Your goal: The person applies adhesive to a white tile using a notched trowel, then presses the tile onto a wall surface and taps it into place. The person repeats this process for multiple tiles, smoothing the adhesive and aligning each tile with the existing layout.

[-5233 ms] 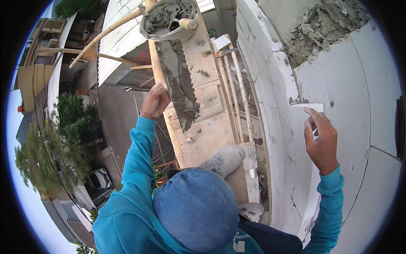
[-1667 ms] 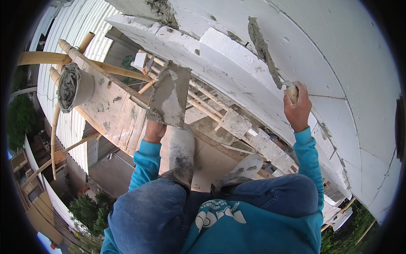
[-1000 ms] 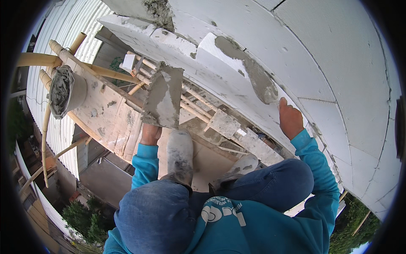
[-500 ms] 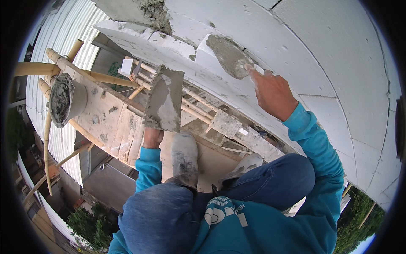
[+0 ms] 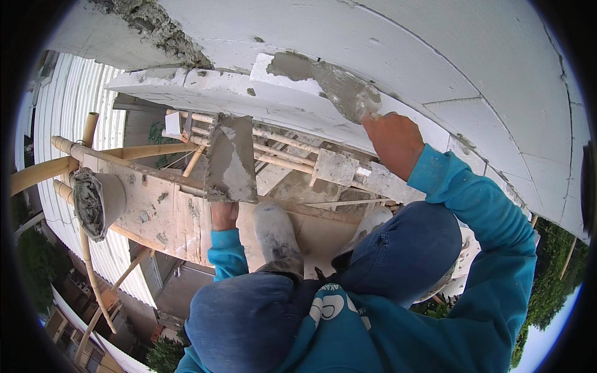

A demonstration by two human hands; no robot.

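Note:
My left hand holds up a flat rectangular mortar hawk, its face smeared with grey mortar; the fingers are mostly hidden beneath it. At the wall, my right hand is closed around a trowel, its handle hidden in the grip. The trowel's mortar-coated blade lies against the top of a white block in the ledge. Wet mortar covers part of that block, to the left of the blade.
A bucket of mortar stands on the scaffold planks at left. Bamboo poles cross the gap below the white block wall. My boots rest on the planks. Corrugated roofing lies lower, beyond the scaffold edge.
The trowel has drawn toward the right along the block, leaving a patch of mortar behind it. My view has turned, while the left hand keeps holding the hawk.

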